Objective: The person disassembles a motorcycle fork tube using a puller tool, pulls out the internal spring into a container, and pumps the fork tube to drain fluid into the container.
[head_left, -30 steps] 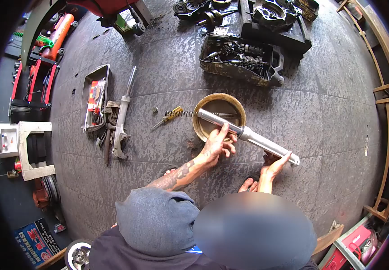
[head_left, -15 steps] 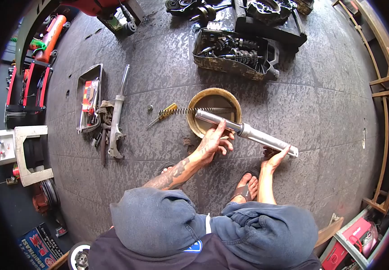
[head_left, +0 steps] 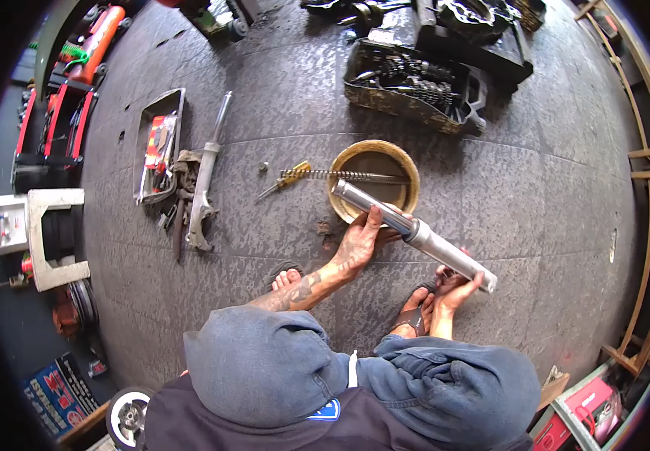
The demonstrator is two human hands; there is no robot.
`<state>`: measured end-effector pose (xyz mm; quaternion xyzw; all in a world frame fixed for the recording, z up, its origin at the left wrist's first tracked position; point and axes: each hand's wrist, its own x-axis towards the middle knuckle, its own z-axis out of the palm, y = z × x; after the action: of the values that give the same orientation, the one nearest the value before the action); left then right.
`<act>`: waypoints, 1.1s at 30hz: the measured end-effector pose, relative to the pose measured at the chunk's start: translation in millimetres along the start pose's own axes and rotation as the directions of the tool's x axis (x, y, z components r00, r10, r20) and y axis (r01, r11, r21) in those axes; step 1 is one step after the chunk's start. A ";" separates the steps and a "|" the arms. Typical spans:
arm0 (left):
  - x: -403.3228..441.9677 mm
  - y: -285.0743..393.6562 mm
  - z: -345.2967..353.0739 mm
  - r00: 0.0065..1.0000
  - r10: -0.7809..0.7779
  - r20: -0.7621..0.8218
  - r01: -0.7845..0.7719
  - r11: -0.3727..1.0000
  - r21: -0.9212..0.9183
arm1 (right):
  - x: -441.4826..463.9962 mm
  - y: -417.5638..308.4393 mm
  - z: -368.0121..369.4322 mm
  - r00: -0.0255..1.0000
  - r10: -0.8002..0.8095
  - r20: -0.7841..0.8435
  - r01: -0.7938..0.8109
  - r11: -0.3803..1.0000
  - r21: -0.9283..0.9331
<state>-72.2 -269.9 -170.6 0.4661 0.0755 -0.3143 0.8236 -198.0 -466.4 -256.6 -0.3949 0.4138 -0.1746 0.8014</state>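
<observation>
Both hands hold a silver fork leg (head_left: 449,255), slanting from upper left down to lower right. My left hand (head_left: 362,239) is closed around its thinner tube, with the thumb along the near side. Around the thick lower end, my right hand (head_left: 456,289) is closed, its thumb by the end. Behind the upper tube stands a round basin (head_left: 337,156) with murky liquid in it. A coil spring (head_left: 317,174) lies across its rim, one end inside. Touching the spring's outer end is a yellow-handled screwdriver (head_left: 293,174) on the floor.
Left on the floor are a second fork leg (head_left: 206,177), a rag (head_left: 187,173) and a metal tray (head_left: 177,120) of tools. An oily cut-open container (head_left: 392,111) of gears stands at the back. A wooden frame (head_left: 646,255) runs along the right.
The fork leg has tilted more steeply, its lower end dropping towards me. My right hand has moved down with it. The whole view has shifted slightly.
</observation>
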 end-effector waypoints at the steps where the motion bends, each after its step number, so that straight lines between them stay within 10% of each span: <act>1: -3.0 4.5 0.7 1.000 0.015 -0.023 -0.016 0.999 -0.044 | -10.0 -1.7 -1.8 0.995 0.008 0.095 -0.013 0.999 0.050; 3: -2.6 16.7 -3.0 0.993 -0.006 -0.120 0.011 0.999 0.035 | -34.0 -12.0 29.8 0.990 0.102 -0.095 -0.080 0.974 0.212; 4: -1.6 23.6 -4.8 0.992 0.000 -0.125 0.002 1.000 0.019 | -31.0 -4.1 1.7 0.980 0.060 0.191 -0.080 0.992 0.097; 7: 2.4 47.2 -11.7 0.989 -0.002 -0.150 -0.005 0.999 -0.049 | -23.0 -12.2 11.7 0.931 0.033 0.363 -0.041 0.999 0.017; 17: 44.9 68.0 -68.2 0.974 -0.029 -0.224 0.004 0.994 -0.108 | 52.6 2.4 100.3 0.990 0.074 0.117 -0.037 0.955 -0.294; 33: 24.1 65.8 -81.1 0.958 0.118 -0.263 -0.195 0.936 -0.292 | 52.6 -8.5 130.3 0.919 -0.013 0.393 0.135 0.950 -0.283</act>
<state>-0.7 -190.3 -178.2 0.3680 0.1864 -0.1722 0.8945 -61.8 -440.0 -232.6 -0.5558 0.2543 -0.0580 0.7894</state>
